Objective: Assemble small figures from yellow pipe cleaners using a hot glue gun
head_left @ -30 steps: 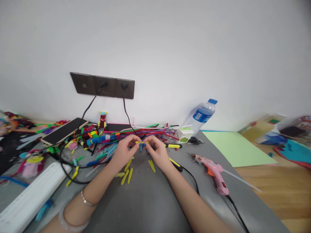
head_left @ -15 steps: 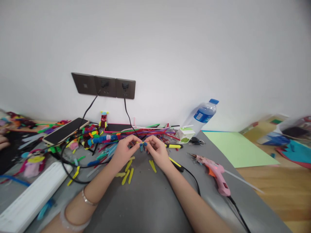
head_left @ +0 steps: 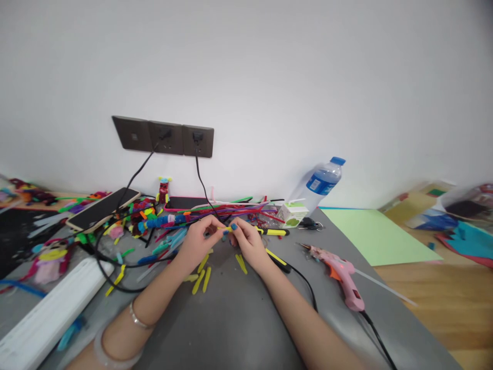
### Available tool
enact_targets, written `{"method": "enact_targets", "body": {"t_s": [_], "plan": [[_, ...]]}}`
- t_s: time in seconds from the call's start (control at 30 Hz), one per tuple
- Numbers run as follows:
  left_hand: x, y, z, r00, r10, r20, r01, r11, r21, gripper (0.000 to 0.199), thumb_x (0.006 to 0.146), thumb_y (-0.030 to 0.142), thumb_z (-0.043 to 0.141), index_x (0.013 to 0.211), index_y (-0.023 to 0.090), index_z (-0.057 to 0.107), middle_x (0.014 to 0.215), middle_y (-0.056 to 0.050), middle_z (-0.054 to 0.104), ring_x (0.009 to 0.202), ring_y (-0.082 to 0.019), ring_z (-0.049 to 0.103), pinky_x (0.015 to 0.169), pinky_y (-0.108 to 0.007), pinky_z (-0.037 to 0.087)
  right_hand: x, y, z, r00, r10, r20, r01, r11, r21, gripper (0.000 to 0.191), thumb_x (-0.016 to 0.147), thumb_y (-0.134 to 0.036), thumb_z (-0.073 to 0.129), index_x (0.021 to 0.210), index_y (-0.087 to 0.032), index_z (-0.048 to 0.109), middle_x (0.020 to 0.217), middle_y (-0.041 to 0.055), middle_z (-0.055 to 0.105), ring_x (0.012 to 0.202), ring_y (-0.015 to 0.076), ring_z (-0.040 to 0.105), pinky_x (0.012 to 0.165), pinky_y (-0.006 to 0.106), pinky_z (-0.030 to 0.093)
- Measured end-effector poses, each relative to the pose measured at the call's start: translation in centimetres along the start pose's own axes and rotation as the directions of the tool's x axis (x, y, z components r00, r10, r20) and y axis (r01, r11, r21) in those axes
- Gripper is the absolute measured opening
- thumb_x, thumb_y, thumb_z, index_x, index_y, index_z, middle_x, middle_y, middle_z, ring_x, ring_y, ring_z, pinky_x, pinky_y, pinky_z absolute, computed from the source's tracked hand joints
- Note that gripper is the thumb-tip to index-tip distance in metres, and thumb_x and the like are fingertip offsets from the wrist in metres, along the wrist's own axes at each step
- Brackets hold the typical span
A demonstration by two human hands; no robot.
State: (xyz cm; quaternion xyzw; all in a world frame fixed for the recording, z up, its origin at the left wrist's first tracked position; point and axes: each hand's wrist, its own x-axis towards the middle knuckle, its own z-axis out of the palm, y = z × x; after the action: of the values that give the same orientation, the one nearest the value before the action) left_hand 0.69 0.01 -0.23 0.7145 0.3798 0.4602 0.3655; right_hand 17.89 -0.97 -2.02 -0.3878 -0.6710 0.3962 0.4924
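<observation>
My left hand [head_left: 202, 239] and my right hand [head_left: 246, 240] meet over the middle of the grey table, fingertips almost touching. Between them they pinch a short yellow pipe cleaner piece [head_left: 224, 228]; its ends are partly hidden by my fingers. Blue polish colours my fingernails. Below my left hand lie several cut yellow pipe cleaner pieces [head_left: 198, 282]. A small pair of yellow pieces [head_left: 241, 263] rests just under my right hand. Beyond my right fingers is a yellow-and-black cutter [head_left: 275, 232].
A pink glue gun [head_left: 341, 270] lies at right, before green paper [head_left: 379, 236]. A bottle [head_left: 325, 177] leans on the wall near a small box [head_left: 292, 214]. At left are a white power strip [head_left: 57, 308], a phone [head_left: 103, 208], cables and a pipe cleaner doll [head_left: 52, 261].
My fingertips have shifted slightly, and more of the yellow piece shows between them. Another person's hand at the far left edge has gone out of view.
</observation>
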Motion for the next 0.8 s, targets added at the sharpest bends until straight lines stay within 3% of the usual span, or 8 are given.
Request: {"method": "enact_targets", "body": {"t_s": [0.33,0.57,0.8], "plan": [[-0.19,-0.50,0.25,0.997,-0.047,0.060,0.052,0.995,-0.083,0.007,0.087,0.024,0.059,0.088,0.017,0.061,0.082,-0.001,0.063,0.073,-0.015,0.059,0.068,-0.026,0.047,-0.21,-0.12,0.24,0.998,-0.043,0.034,0.044,0.999,-0.010,0.033,0.102,-0.046,0.040,0.080,-0.022,0.046,0.065,-0.0032,0.046,0.058,0.0137,0.043,0.058,0.027,0.035],[-0.09,-0.30,0.24,0.997,-0.027,0.071,0.039,0.986,-0.165,0.008,0.087,0.024,0.060,0.084,0.017,0.058,0.083,-0.001,0.060,0.075,-0.014,0.059,0.069,-0.026,0.047,-0.24,-0.36,0.22,0.996,-0.081,0.042,0.083,0.996,-0.044,0.029,0.102,-0.042,0.041,0.083,-0.022,0.047,0.068,-0.0034,0.045,0.058,0.0130,0.042,0.059,0.026,0.035],[0.18,-0.10,0.08,0.996,0.029,0.084,-0.011,0.978,-0.207,0.014,0.087,0.027,0.060,0.079,0.017,0.057,0.079,-0.001,0.057,0.073,-0.014,0.057,0.068,-0.025,0.047,-0.11,-0.52,0.34,0.997,-0.071,0.038,0.070,0.997,0.039,0.029,0.101,-0.044,0.044,0.085,-0.021,0.049,0.068,-0.0033,0.046,0.059,0.0131,0.044,0.058,0.026,0.036]]}}
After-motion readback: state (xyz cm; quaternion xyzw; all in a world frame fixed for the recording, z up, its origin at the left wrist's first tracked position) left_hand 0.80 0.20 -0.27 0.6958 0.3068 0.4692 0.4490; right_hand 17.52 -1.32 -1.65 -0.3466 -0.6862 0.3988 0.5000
